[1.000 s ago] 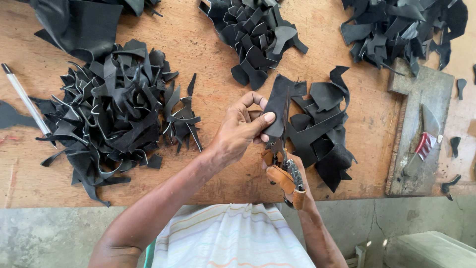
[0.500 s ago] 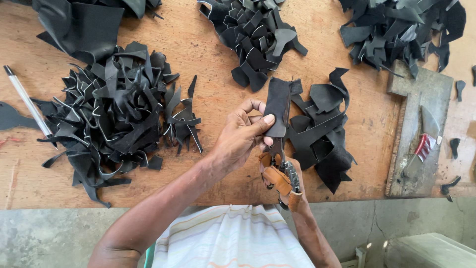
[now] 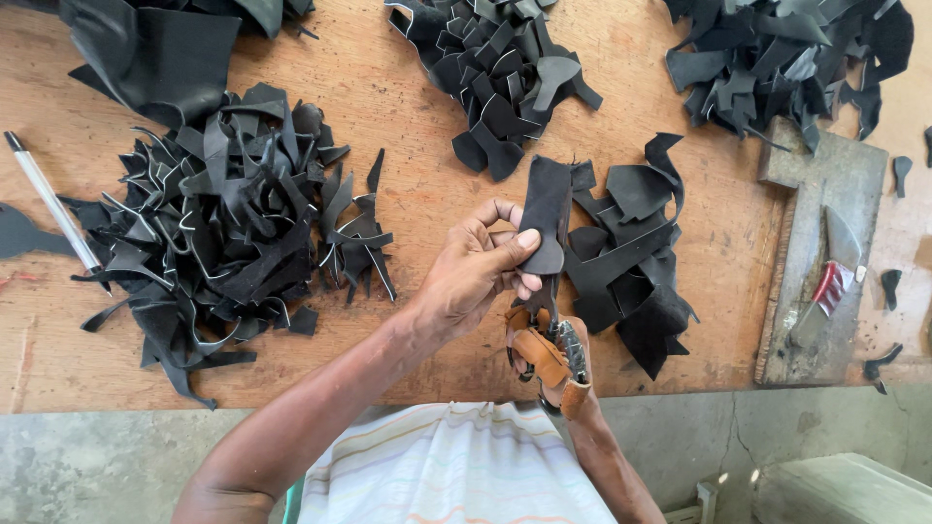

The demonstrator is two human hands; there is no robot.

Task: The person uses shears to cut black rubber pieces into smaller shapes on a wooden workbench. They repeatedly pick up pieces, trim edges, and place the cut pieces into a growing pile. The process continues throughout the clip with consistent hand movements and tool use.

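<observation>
**Trimming a black leather piece with scissors, held up over the counter**

The left hand (image 3: 476,277) is pinching a dark leather piece (image 3: 546,213) between thumb and fingers, holding it upright just above the wooden counter (image 3: 417,194). The right hand (image 3: 544,354) is sitting below it, closed around scissors (image 3: 563,340) with tan-wrapped handles; I think the blades are meeting the piece's lower end, but the thumb is hiding that bit.

To do this well, I'd be keeping the piece taut and the pinching fingers clear of the blades, turning the leather and not the scissors.

Room-wise, scrap piles are crowding things: a big pile of strips (image 3: 223,233) to the left, cut pieces (image 3: 631,252) just beside the hands on the right. The counter's near edge is running right under the wrists, so the open space is mostly straight up and towards the body
</observation>
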